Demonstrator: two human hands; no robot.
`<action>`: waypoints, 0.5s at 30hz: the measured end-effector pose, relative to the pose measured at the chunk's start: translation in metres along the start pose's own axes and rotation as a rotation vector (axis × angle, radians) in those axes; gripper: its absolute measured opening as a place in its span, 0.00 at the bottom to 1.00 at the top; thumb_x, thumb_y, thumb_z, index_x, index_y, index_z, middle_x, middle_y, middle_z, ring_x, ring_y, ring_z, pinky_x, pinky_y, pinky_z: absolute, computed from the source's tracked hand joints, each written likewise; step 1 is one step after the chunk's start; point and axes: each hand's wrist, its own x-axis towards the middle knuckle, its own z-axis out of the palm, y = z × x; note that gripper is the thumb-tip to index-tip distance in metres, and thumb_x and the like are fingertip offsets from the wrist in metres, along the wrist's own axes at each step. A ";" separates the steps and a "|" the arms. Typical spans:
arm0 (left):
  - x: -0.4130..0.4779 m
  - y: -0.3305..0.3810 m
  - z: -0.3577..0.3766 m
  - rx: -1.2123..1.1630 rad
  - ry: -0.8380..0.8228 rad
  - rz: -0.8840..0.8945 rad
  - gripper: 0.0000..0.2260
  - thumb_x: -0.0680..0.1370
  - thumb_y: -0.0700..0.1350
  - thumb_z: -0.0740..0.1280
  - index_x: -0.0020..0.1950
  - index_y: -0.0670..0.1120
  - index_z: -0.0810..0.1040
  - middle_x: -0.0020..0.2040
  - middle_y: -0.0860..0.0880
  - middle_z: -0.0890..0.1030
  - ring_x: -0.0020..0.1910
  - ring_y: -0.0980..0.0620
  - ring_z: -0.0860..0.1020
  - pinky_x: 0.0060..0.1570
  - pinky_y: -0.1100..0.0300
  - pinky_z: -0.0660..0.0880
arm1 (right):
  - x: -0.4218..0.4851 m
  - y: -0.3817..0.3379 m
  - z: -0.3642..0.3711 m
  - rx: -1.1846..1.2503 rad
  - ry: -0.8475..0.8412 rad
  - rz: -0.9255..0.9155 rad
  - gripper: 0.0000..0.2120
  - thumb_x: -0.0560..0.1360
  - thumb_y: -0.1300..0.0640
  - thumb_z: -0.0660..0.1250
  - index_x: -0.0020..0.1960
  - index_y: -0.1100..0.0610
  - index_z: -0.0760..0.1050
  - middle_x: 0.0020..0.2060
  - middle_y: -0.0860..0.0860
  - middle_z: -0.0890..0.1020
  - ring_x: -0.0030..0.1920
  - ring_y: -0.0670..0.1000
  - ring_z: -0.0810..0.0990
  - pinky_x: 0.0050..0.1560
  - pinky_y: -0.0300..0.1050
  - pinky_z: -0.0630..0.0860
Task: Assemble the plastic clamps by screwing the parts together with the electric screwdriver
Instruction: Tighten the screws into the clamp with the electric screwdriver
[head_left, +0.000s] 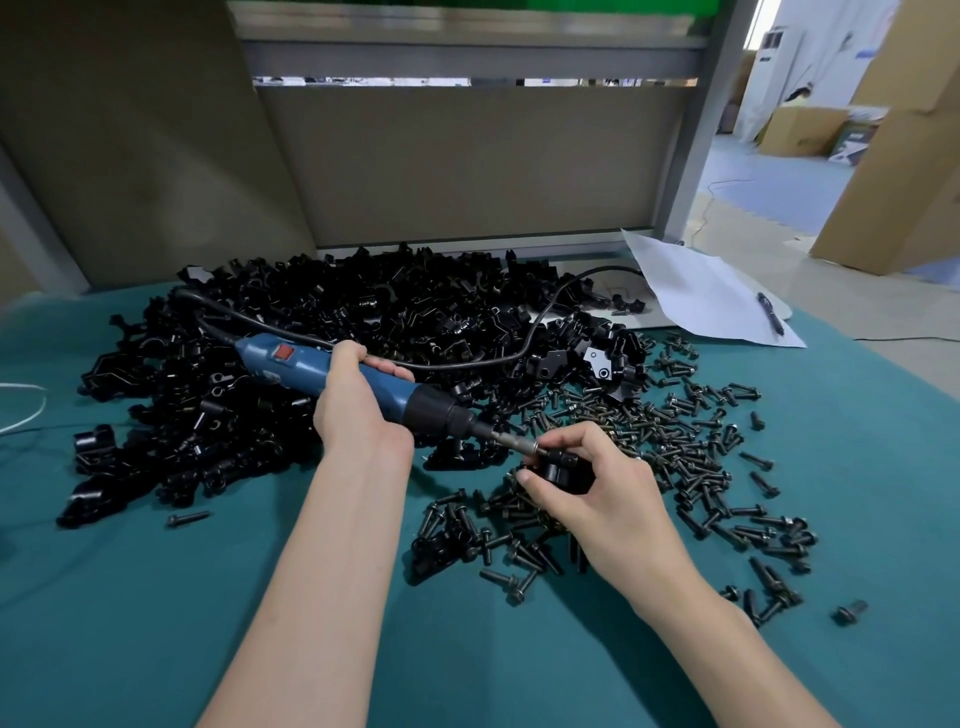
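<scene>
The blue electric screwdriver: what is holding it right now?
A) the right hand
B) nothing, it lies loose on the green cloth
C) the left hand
C: the left hand is wrapped round the blue screwdriver, while the right hand pinches a black clamp part at the tip of the bit.
</scene>
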 end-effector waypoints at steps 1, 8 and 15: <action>0.000 0.000 0.000 -0.014 0.004 0.001 0.07 0.76 0.37 0.68 0.43 0.45 0.71 0.25 0.52 0.75 0.21 0.55 0.74 0.27 0.64 0.74 | 0.000 0.001 0.000 0.004 -0.002 0.006 0.11 0.75 0.50 0.76 0.49 0.39 0.74 0.41 0.37 0.82 0.30 0.42 0.73 0.27 0.34 0.67; -0.001 0.002 0.004 -0.036 -0.002 0.020 0.08 0.75 0.37 0.68 0.42 0.45 0.71 0.26 0.52 0.74 0.22 0.55 0.73 0.27 0.64 0.74 | 0.000 0.000 0.000 0.046 -0.006 0.013 0.15 0.75 0.49 0.77 0.51 0.33 0.75 0.35 0.38 0.81 0.28 0.42 0.70 0.27 0.37 0.66; 0.000 0.005 0.003 -0.004 0.022 0.002 0.07 0.76 0.37 0.69 0.43 0.45 0.71 0.28 0.52 0.74 0.22 0.56 0.73 0.28 0.64 0.75 | 0.000 0.000 -0.001 0.033 -0.030 -0.003 0.14 0.74 0.49 0.77 0.51 0.33 0.75 0.38 0.39 0.81 0.29 0.41 0.71 0.28 0.34 0.66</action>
